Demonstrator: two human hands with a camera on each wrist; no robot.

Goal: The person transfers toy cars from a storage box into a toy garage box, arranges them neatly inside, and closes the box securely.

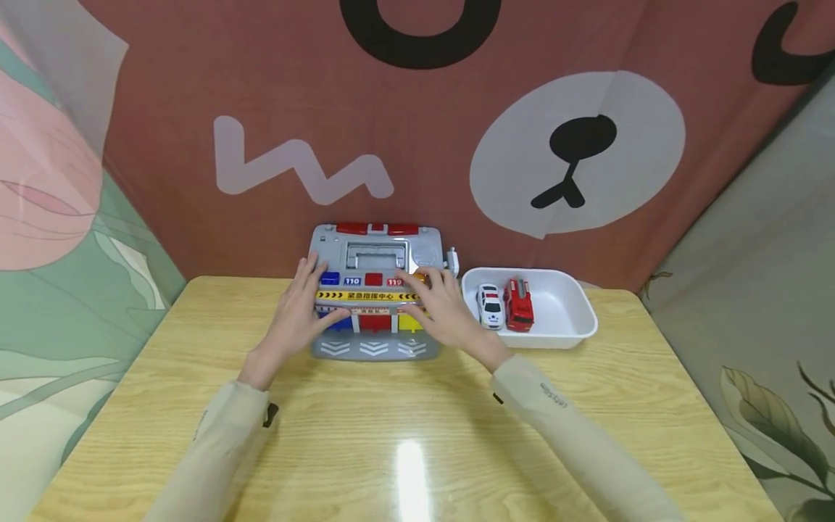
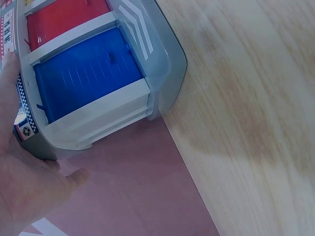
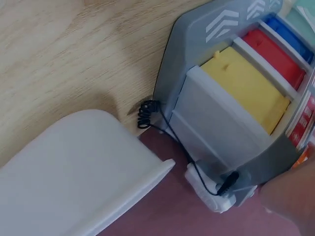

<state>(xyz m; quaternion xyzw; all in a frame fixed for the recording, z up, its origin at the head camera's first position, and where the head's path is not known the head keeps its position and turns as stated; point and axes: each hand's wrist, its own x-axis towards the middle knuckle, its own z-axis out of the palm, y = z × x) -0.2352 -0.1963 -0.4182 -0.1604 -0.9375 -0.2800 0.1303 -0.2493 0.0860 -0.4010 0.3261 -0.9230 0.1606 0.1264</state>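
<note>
A grey toy garage (image 1: 375, 351) stands near the back edge of the wooden table, with blue, red and yellow doors, a yellow sign strip and a carry handle on top. My left hand (image 1: 296, 313) holds its left end, thumb across the front and fingers along the side. At the right end, my right hand (image 1: 447, 310) grips the upper part, its thumb at the front and fingers over the top. The left wrist view shows the blue door (image 2: 88, 73) closed; the yellow door (image 3: 248, 88) is closed in the right wrist view. Some fingertips are hidden.
Right of the garage sits a white bin (image 1: 566, 308) holding a white toy police car (image 1: 491, 307) and a red toy fire truck (image 1: 519, 304). A white handset (image 3: 203, 189) with a black coiled cord (image 3: 146, 115) hangs on the garage's side. Printed cloth (image 1: 293, 239) hangs behind.
</note>
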